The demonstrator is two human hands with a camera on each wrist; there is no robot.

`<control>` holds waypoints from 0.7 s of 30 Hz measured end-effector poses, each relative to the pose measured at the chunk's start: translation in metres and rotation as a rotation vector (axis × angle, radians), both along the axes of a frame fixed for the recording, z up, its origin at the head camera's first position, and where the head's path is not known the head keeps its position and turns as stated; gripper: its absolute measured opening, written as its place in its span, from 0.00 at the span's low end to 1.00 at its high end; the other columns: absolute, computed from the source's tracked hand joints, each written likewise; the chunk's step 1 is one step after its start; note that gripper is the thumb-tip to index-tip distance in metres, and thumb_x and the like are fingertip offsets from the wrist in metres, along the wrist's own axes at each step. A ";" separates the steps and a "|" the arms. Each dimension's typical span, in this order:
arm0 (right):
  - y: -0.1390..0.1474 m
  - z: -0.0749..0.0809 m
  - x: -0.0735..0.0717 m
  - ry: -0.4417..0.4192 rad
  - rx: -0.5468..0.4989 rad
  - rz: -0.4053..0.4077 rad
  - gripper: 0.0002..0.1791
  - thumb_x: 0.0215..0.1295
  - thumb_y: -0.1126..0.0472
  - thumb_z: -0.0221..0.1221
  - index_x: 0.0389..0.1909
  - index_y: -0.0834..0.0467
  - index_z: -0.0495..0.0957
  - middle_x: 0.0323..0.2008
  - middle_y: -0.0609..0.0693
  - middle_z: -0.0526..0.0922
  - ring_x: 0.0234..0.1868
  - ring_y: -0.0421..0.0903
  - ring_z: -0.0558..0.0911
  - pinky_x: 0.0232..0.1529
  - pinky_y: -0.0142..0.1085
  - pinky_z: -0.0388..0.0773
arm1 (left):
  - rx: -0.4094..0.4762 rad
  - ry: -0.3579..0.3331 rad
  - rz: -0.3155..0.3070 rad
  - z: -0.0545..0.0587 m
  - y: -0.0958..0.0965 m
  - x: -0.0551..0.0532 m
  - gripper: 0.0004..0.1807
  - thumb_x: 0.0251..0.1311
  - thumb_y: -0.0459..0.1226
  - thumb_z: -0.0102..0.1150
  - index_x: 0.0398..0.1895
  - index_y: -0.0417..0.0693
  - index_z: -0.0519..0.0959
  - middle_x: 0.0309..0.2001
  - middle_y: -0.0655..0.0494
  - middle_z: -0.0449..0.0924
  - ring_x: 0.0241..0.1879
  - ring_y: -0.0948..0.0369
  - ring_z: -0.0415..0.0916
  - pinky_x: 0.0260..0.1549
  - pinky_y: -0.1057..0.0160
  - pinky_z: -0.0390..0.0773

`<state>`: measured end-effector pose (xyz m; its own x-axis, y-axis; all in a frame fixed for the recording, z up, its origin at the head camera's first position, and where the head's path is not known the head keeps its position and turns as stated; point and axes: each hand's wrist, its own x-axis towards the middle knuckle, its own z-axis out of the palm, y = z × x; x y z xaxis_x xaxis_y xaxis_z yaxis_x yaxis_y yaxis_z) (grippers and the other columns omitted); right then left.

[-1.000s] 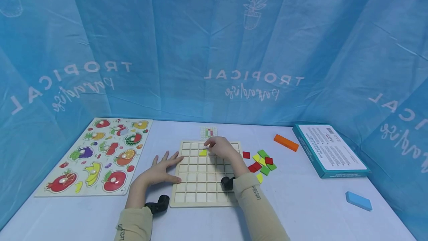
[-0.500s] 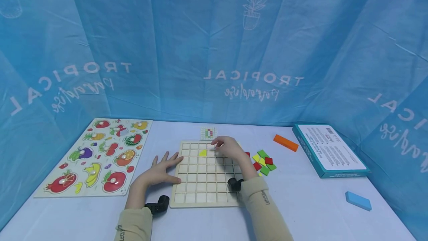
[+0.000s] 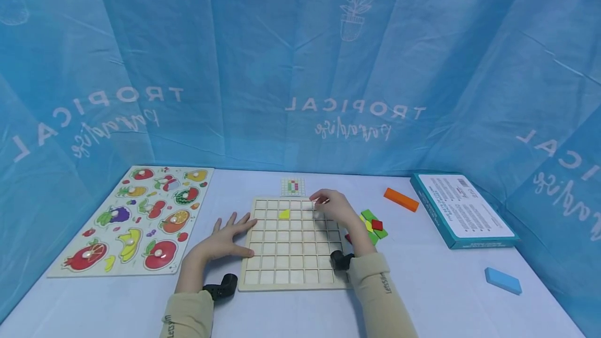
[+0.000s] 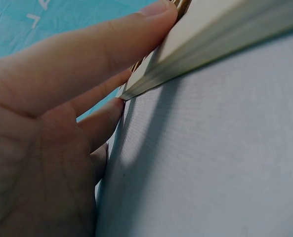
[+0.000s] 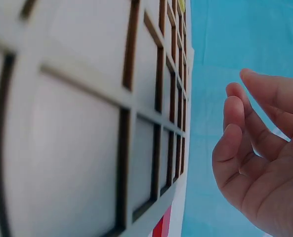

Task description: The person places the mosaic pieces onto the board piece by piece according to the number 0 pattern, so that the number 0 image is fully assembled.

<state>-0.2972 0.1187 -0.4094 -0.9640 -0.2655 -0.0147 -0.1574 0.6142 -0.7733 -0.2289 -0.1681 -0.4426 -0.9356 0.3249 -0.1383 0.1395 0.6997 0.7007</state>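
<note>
Blue fabric backdrop (image 3: 244, 67) behind and along both sides, vertical folds and fine creases. White print on it: mirrored "TROPICAL paradise" lettering (image 3: 356, 107), repeated; line-drawn potted plant (image 3: 352, 26) higher up. White tabletop (image 3: 441, 296) runs back to the fabric. Light diffuse, shadows soft-edged.

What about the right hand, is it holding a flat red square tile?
No; the right wrist view shows the right hand loosely curled and empty.
</note>
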 end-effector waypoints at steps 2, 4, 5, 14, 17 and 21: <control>0.003 -0.001 0.000 -0.007 -0.018 -0.011 0.11 0.62 0.65 0.55 0.45 0.59 0.79 0.34 0.50 0.78 0.37 0.46 0.76 0.34 0.38 0.75 | 0.000 0.001 -0.002 0.000 0.000 0.000 0.48 0.39 0.47 0.69 0.67 0.43 0.61 0.71 0.41 0.47 0.70 0.41 0.29 0.65 0.41 0.22; 0.006 -0.003 0.001 -0.004 -0.024 -0.018 0.11 0.62 0.65 0.56 0.45 0.59 0.79 0.34 0.50 0.78 0.36 0.46 0.76 0.33 0.37 0.75 | 0.000 0.002 -0.005 0.000 0.000 0.000 0.48 0.40 0.47 0.69 0.67 0.43 0.61 0.71 0.41 0.47 0.70 0.41 0.29 0.65 0.41 0.23; 0.008 -0.003 0.001 -0.002 -0.026 -0.022 0.11 0.62 0.65 0.56 0.45 0.59 0.79 0.34 0.50 0.78 0.36 0.46 0.76 0.33 0.37 0.75 | 0.000 0.003 -0.006 0.000 0.000 0.000 0.48 0.40 0.47 0.69 0.67 0.43 0.61 0.71 0.41 0.47 0.70 0.41 0.29 0.65 0.41 0.23; 0.022 -0.002 0.007 -0.006 -0.042 -0.091 0.12 0.62 0.63 0.57 0.45 0.57 0.79 0.36 0.50 0.79 0.40 0.47 0.76 0.37 0.38 0.75 | 0.000 0.002 -0.003 0.001 0.000 0.000 0.48 0.40 0.46 0.69 0.67 0.43 0.61 0.71 0.41 0.47 0.70 0.41 0.29 0.65 0.41 0.22; 0.026 -0.003 0.008 -0.017 -0.060 -0.109 0.12 0.61 0.64 0.57 0.46 0.58 0.79 0.37 0.51 0.78 0.39 0.47 0.76 0.36 0.38 0.76 | 0.003 -0.002 -0.003 0.001 0.000 0.000 0.48 0.40 0.46 0.69 0.67 0.43 0.61 0.71 0.41 0.47 0.70 0.41 0.28 0.65 0.41 0.22; 0.032 -0.006 0.008 -0.032 -0.085 -0.120 0.13 0.61 0.65 0.57 0.47 0.59 0.78 0.37 0.52 0.78 0.39 0.48 0.76 0.37 0.40 0.78 | 0.009 -0.005 -0.002 0.001 0.000 0.000 0.48 0.40 0.46 0.69 0.67 0.43 0.61 0.71 0.41 0.47 0.70 0.41 0.28 0.65 0.41 0.22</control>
